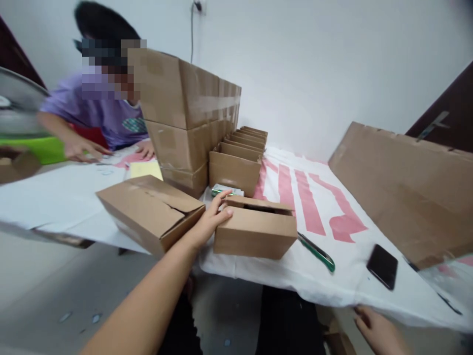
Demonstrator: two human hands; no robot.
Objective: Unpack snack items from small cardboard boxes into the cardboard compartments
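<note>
A small cardboard box (pixel 254 231) is seen at the centre of the white cloth-covered table (pixel 332 286), close to its near edge. It is plain brown and low, with its top flaps folded in but left slightly agape along the far side.

The left hand (pixel 212 219) is laid against the box's 9 o'clock end, fingers spread and extended over the top corner. Nothing is clamped.

The right hand (pixel 377 328) is held below the table edge at 5 o'clock from the box. Whether its fingers are apart or together cannot be told.

A closed carton (pixel 151 212) is set just beside the left hand at 9 o'clock. A green-and-white packet (pixel 227 191) lies at 11 o'clock of the box, and a green-handled cutter (pixel 318 252) lies at 4 o'clock, with a black phone (pixel 382 266) beyond it. A row of open boxes (pixel 240 158) is lined up at 12 o'clock.
</note>
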